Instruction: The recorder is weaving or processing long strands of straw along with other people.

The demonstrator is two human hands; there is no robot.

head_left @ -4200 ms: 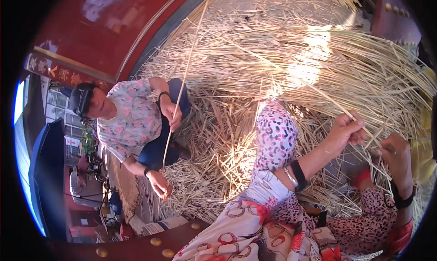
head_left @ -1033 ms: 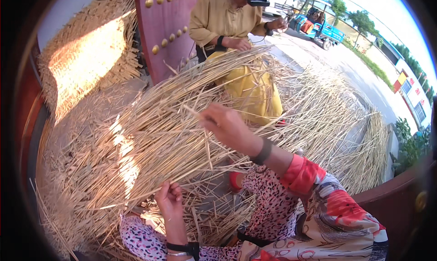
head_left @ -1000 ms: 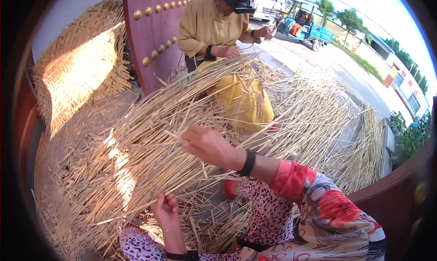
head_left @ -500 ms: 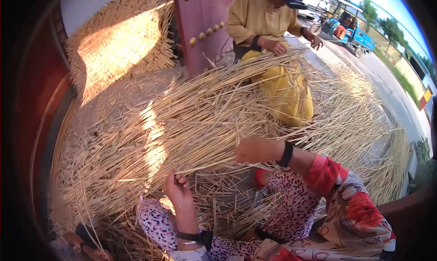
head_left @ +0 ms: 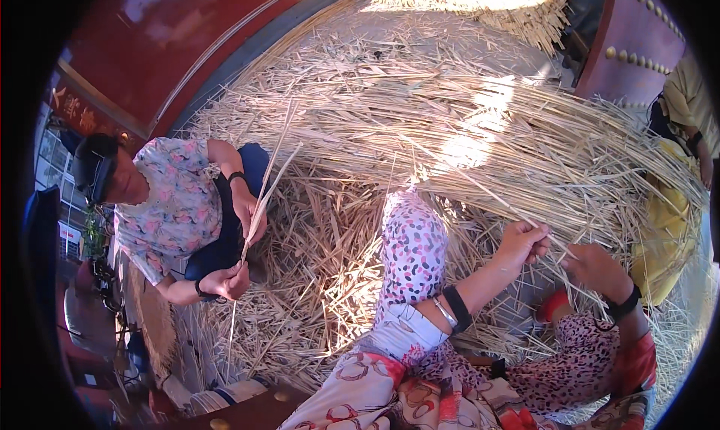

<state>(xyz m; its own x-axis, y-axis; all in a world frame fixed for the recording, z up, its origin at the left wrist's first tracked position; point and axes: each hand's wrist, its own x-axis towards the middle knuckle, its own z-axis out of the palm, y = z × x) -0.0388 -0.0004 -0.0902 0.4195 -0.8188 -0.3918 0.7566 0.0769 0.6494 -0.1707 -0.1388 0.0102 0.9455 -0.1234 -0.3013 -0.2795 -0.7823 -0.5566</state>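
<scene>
We see a long, thin, pale straw stalk (head_left: 491, 197) running up and away from our left hand (head_left: 525, 239) across the big heap of dry straw (head_left: 420, 122); it is dry, yellowish and slightly bent. Our left hand pinches its near end, fingers closed on it, the forearm raised from the lap with a dark wristband. Our right hand (head_left: 596, 269), just beside the left, curls closed over the same stalks, wrist bent. Well off to the left of both hands, a seated person (head_left: 172, 205) holds straw stems upright.
</scene>
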